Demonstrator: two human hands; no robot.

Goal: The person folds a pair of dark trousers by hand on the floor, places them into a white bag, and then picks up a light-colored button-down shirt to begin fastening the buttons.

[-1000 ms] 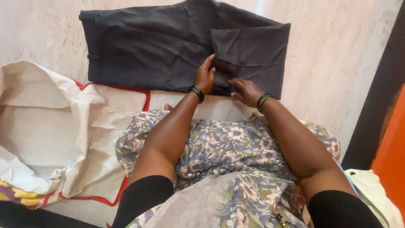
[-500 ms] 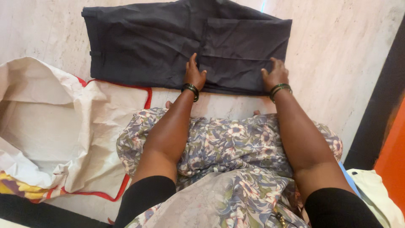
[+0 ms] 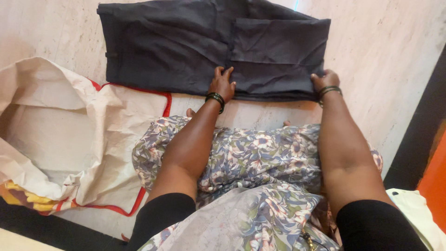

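While the left hand (image 3: 222,84) lies flat with spread fingers on the near edge of the dark trousers (image 3: 186,46), the right hand (image 3: 324,80) curls its fingers around the garment's near right corner. The trousers lie on the pale stone floor (image 3: 395,60), already doubled over: a folded panel sits on their right half, while the left half lies as a single spread layer, so folding looks partly done. A cream bag with red piping (image 3: 69,139) lies open by the left edge.
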